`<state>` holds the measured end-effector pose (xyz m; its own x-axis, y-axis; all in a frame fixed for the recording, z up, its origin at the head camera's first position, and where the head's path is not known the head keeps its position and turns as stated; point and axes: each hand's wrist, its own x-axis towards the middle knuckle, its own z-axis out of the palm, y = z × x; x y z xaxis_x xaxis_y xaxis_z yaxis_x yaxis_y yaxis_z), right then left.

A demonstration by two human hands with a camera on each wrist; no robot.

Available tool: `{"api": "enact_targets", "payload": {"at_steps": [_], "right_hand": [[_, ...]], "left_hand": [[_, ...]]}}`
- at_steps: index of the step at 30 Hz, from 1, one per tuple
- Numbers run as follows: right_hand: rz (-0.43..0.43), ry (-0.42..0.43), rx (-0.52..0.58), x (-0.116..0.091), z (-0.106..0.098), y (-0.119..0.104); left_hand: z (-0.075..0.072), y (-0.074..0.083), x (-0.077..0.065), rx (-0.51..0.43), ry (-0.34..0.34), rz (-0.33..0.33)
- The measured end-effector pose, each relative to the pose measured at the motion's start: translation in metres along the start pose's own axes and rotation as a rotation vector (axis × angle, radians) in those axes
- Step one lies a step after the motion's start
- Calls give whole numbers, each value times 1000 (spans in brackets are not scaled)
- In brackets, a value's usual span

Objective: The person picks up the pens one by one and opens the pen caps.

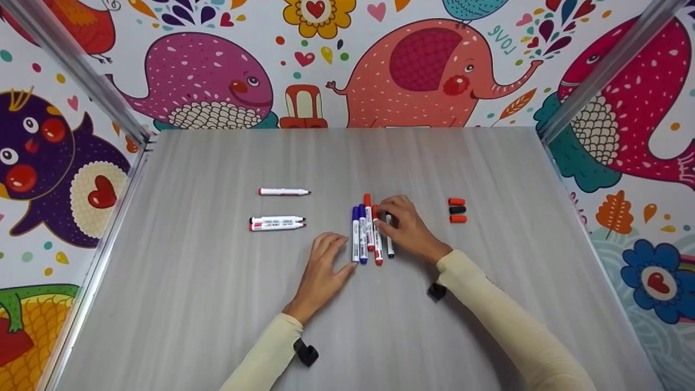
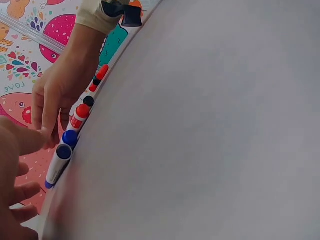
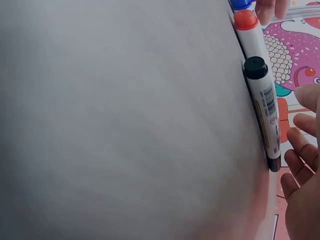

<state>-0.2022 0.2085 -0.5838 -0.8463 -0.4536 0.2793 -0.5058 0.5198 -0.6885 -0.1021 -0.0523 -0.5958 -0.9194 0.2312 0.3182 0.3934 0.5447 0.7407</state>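
Observation:
Several markers lie side by side in the middle of the table between the two hands. Two with blue caps, a left one (image 1: 355, 239) and another (image 1: 363, 241), are nearest my left hand (image 1: 321, 274), whose loosely bent fingers and thumb spread beside them. Two red markers, a farther one (image 1: 370, 228) and a nearer one (image 1: 378, 247), follow to the right. At the right end lies a black marker (image 3: 267, 112), partly covered by my right hand (image 1: 410, 227) in the head view. The right hand's fingers arch over the far ends of the red and black markers, relaxed.
Left of the row lie a single uncapped red marker (image 1: 283, 191) and a touching pair, a black one (image 1: 277, 219) and a red one (image 1: 277, 226). Two red caps and a black cap (image 1: 457, 209) lie at the right. Patterned walls (image 1: 217, 70) border the table (image 1: 217, 304).

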Motion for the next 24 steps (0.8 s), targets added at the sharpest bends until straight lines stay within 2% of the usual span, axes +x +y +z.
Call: {"api": "enact_targets", "payload": {"at_steps": [10,18,24], "right_hand": [[-31,-3,-45,8,9,-3],[-97,-7,-92,14,14,-5],[-80,-62,-140,18,17,-5]], "left_hand": [[7,0,0,2,-59,-11],[11,1,0,27,-52,2],[14,1,1,63,-54,17]]}}
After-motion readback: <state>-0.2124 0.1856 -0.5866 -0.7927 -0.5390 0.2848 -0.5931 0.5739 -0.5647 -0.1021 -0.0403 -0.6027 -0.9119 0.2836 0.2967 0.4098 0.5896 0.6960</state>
